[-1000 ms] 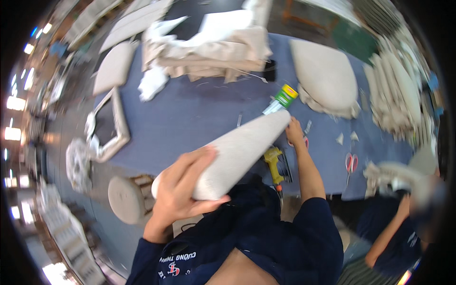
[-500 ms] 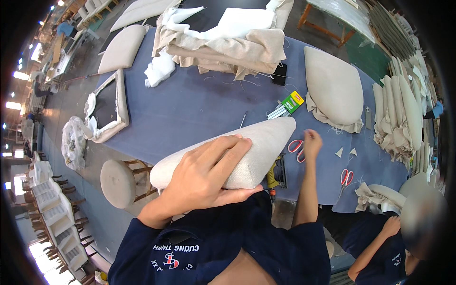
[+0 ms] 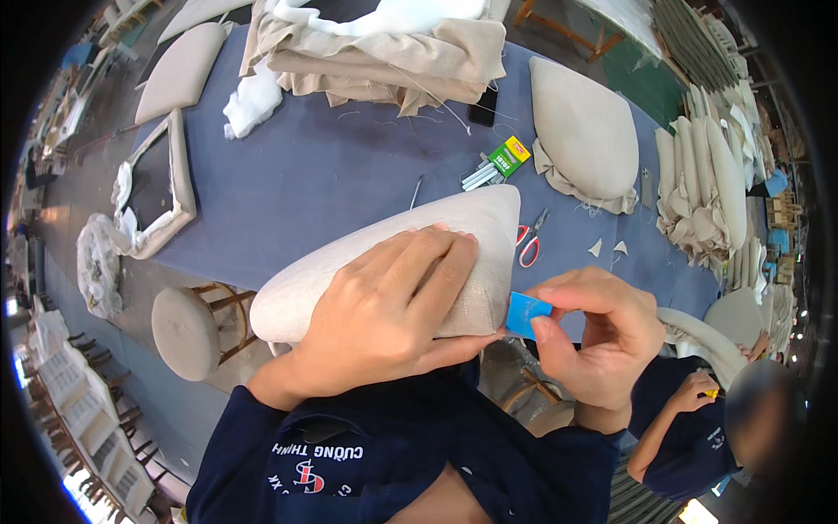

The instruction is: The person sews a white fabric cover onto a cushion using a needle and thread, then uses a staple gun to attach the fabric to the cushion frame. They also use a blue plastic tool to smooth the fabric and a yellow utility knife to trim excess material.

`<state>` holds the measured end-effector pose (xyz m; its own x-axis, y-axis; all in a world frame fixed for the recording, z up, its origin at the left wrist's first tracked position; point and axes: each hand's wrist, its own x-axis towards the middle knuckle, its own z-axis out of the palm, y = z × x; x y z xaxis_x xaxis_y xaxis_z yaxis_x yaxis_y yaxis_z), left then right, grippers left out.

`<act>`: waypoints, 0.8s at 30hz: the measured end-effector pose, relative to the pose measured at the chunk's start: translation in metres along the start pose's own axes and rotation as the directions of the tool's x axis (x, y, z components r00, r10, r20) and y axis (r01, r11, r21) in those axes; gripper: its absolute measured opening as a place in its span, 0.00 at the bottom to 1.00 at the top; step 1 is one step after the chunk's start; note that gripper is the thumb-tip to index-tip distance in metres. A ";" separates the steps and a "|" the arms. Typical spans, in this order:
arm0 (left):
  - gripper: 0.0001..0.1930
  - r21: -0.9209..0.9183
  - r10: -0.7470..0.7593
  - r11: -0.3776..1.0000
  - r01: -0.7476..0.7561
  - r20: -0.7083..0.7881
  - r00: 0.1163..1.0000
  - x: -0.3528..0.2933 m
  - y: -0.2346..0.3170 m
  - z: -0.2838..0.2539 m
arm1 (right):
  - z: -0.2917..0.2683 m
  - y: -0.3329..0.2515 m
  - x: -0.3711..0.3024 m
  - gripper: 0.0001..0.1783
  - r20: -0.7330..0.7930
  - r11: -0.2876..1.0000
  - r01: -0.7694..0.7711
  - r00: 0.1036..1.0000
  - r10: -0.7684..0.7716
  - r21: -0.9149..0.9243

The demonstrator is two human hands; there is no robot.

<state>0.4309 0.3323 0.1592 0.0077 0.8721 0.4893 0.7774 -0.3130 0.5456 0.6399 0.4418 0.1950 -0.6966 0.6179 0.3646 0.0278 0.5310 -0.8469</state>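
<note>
Big blue table fills the mid of the frame, flat cloth top w/ stuff all over it.

What changed: half a sec ago the right hand was out on the table by the red scissors; now it's pulled in close and pinches a small blue card. So it has got its tool and brought it to the cushion's edge. The cushion also sits nearer to the body than before.

Cushion, mid frame: long, rounded, like a fat leaf, beige rough woven cloth, soft look. Left hand lies spread flat on top, thumb tucked under, holding it up off the table.

Right hand, lower right: fingers closed in a pinch on the blue card. Card is small, flat, smooth, prob plastic, touching the cushion's end.

Other stuff:
- Pile of beige cloth w/ white fluff, top mid, crumpled.
- Another beige cushion, upper right, smooth dome, loose cloth at its edge.
- Stack of thin beige pads, far right.
- Padded frame, left, w/ a hole in the mid.
- Round stool, lower left, wood legs.
- Red scissors, just right of the cushion.
- Green box by some white sticks.
- Another person's hand, lower right, dark sleeve.
</note>
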 end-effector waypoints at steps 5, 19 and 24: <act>0.37 -0.015 -0.001 1.000 0.001 0.004 1.000 -0.004 0.000 -0.003 | 0.004 -0.010 0.016 0.16 0.057 0.995 0.058 0.997 -0.053 -0.078; 0.34 -0.014 -0.011 1.000 0.011 -0.015 1.000 -0.002 -0.001 -0.001 | 0.002 -0.017 0.031 0.15 0.156 0.989 0.025 0.988 -0.002 -0.145; 0.35 -0.023 -0.004 1.000 0.004 -0.023 1.000 -0.003 -0.002 0.000 | 0.003 -0.020 0.036 0.15 0.181 0.982 0.051 0.983 -0.017 -0.183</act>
<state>0.4294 0.3304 0.1564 -0.0098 0.8646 0.5024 0.7629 -0.3184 0.5627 0.6121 0.4514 0.2242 -0.8152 0.4934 0.3033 0.1227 0.6589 -0.7421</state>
